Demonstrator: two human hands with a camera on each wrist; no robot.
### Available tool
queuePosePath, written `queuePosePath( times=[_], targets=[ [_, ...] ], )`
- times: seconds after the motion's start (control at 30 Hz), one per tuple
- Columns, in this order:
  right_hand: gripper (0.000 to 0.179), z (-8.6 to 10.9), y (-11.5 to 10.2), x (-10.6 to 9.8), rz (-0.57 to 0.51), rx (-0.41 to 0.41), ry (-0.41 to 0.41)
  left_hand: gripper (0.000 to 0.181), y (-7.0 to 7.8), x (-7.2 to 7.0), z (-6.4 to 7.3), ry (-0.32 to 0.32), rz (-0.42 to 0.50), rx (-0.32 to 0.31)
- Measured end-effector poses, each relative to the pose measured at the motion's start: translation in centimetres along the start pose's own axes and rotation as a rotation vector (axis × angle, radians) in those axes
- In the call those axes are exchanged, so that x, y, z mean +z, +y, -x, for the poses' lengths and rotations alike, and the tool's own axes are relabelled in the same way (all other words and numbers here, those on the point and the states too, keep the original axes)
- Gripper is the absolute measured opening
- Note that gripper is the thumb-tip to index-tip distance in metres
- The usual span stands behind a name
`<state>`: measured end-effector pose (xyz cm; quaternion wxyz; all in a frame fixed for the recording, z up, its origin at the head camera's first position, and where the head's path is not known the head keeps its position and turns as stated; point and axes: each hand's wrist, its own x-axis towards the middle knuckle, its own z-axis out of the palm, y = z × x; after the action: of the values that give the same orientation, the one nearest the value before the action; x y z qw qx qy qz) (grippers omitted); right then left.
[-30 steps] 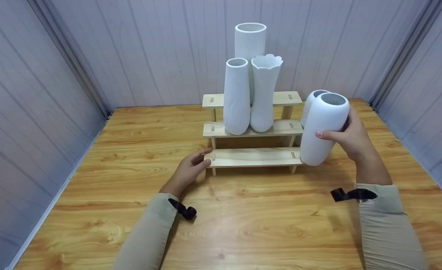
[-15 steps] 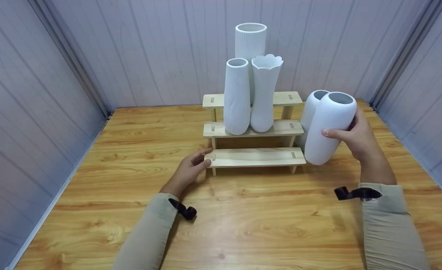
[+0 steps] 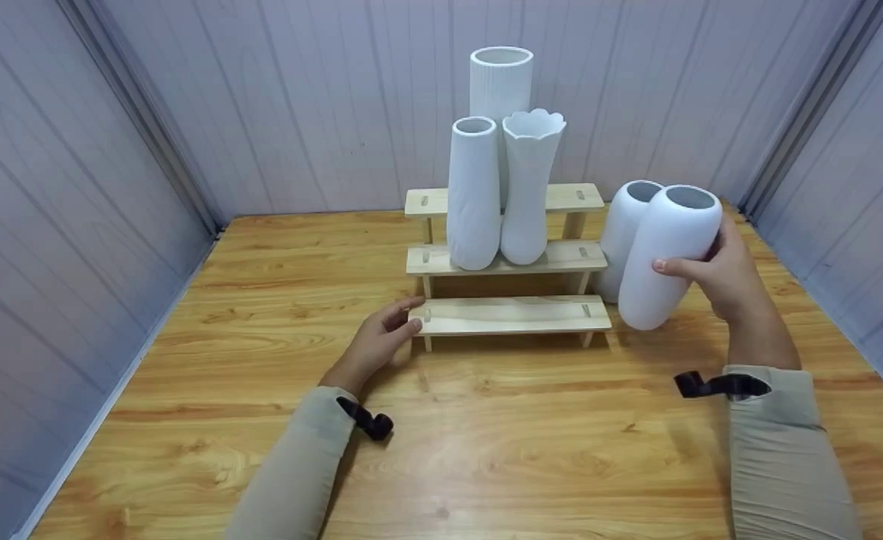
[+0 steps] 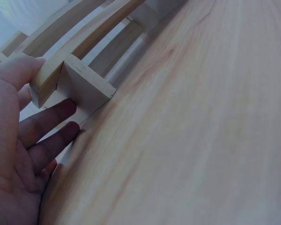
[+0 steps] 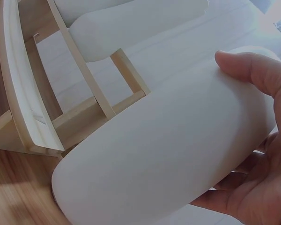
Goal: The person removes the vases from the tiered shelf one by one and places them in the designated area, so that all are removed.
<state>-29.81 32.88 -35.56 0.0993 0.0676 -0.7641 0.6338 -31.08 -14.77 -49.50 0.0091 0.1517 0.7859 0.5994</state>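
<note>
My right hand [image 3: 730, 274] grips a smooth white vase [image 3: 666, 255] around its upper side, thumb in front and fingers behind. The vase leans right, beside the right end of a three-step wooden display stand [image 3: 512, 315]; whether its base touches the table I cannot tell. Behind it, partly hidden, is a second white vase [image 3: 621, 225]. My left hand [image 3: 372, 341] holds the left end of the stand's lowest board, and in the left wrist view its thumb lies on the board [image 4: 49, 77] with fingers below, near the leg.
A slim white vase [image 3: 473, 199] and a scalloped-rim vase [image 3: 529, 187] stand on the middle step. Behind them rises a tall ribbed vase [image 3: 500, 82]. The wood-grain table [image 3: 441, 450] is bounded by panelled walls [image 3: 321, 112] at the back and sides.
My right hand has moved the vase right, away from the end of the lowest step, uncovering more of the vase behind. The left hand stays where it was.
</note>
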Motion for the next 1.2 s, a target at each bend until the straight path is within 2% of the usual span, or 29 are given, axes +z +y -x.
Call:
queuePosePath(
  times=[0.27, 0.5, 0.53, 0.83, 1.07, 1.2],
  targets=[
    [0.093, -0.1, 0.7, -0.8, 0.034, 0.033, 0.012, 0.042, -0.1, 0.0, -0.1, 0.007, -0.002, 0.007],
    [0.089, -0.4, 1.3, -1.6, -0.051, -0.015, 0.006, 0.043, 3.6, 0.0, 1.3, -0.016, -0.021, -0.005],
    [0.088, -0.4, 1.4, -1.8, -0.057, -0.019, 0.001, 0.043, 3.7, 0.0, 1.4, -0.017, -0.023, -0.004],
    [0.086, -0.6, 2.3, -2.7, -0.024, -0.009, 0.015, 0.043, 3.3, 0.1, 1.4, -0.019, 0.020, -0.016],
    [0.088, -0.7, 2.9, -3.3, 0.010, 0.026, 0.032, 0.044, 0.7, 0.3, 0.2, 0.012, -0.004, -0.009],
    [0.091, -0.7, 3.2, -3.5, 0.040, 0.046, 0.045, 0.044, 0.1, 0.2, 0.0, 0.013, 0.004, 0.003]
  ],
)
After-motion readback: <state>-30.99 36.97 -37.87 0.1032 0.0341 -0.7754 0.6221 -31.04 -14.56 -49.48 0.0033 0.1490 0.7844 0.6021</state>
